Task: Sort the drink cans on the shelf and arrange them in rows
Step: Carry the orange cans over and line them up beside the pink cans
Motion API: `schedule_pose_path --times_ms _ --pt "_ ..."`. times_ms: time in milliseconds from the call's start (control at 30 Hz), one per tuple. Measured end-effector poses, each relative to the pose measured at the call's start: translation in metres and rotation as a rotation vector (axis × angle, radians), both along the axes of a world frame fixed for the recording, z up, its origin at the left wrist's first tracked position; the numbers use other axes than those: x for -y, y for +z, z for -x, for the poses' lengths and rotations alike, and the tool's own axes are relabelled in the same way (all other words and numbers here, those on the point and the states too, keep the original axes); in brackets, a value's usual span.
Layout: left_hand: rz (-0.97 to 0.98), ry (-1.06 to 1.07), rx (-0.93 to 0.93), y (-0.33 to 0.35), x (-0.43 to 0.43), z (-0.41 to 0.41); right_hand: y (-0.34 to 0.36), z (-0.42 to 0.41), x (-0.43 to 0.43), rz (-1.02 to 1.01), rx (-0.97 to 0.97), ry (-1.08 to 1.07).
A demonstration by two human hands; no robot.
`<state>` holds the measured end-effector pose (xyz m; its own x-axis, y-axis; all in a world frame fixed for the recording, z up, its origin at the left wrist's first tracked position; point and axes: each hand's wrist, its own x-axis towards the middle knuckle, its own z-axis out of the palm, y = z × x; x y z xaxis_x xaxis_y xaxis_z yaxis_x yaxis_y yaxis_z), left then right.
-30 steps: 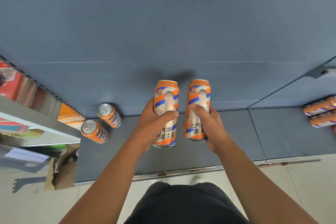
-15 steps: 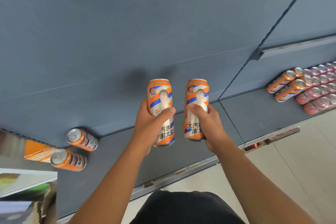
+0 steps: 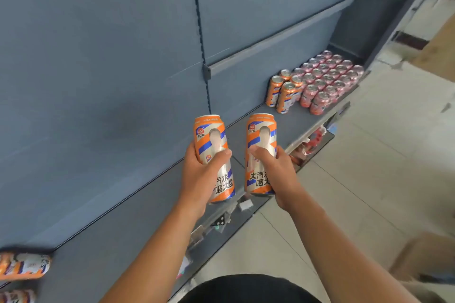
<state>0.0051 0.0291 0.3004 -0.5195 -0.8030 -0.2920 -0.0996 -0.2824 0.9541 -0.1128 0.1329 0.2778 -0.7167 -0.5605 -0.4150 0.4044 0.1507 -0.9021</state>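
Orange can point(image 3: 209, 130) wrapped in the left hand point(image 3: 199, 177), its twin point(image 3: 261, 128) in the right hand point(image 3: 277, 174), both well short of the pink rows point(image 3: 327, 76). Orange starters point(image 3: 285, 96) stand beside those rows; strays point(image 3: 22, 269) lie far off, unsorted.

Shelf: a grey-blue board point(image 3: 138, 236) ran from the lower left to the upper right of the frame.
Orange cans: a small cluster point(image 3: 285, 92) stood upright, right of centre.
Pink cans: upright rows point(image 3: 330, 76) stood just right of them.
Lower-left cans: two blurred orange ones point(image 3: 23, 269) sat at the frame edge.
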Motion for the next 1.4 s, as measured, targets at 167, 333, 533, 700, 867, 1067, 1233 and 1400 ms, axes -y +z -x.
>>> schedule_pose_path --times_ms 167,333,533,700,867,1067,1233,1400 --pt "0.003 -0.157 -0.020 0.006 -0.061 0.067 0.009 0.054 -0.076 0.025 -0.013 -0.149" --pt "0.029 -0.297 -0.013 0.008 -0.101 0.125 0.010 0.095 -0.126 0.039 -0.013 -0.279" --pt "0.026 -0.408 -0.009 0.004 -0.121 0.190 0.003 0.140 -0.156 0.007 0.004 -0.360" --pt "0.003 -0.476 -0.015 -0.009 -0.121 0.253 0.001 0.193 -0.159 -0.017 0.002 -0.398" --pt "-0.014 -0.531 -0.016 -0.017 -0.106 0.325 -0.002 0.258 -0.144 -0.021 0.006 -0.399" --pt "0.000 -0.588 -0.058 -0.014 -0.063 0.430 -0.001 0.361 -0.104 -0.026 -0.015 -0.421" --pt "-0.001 -0.580 -0.036 -0.015 -0.035 0.493 -0.004 0.431 -0.077 -0.001 -0.015 -0.399" --pt "-0.028 -0.498 0.000 -0.027 -0.017 0.539 -0.017 0.493 -0.053 0.011 0.010 -0.295"
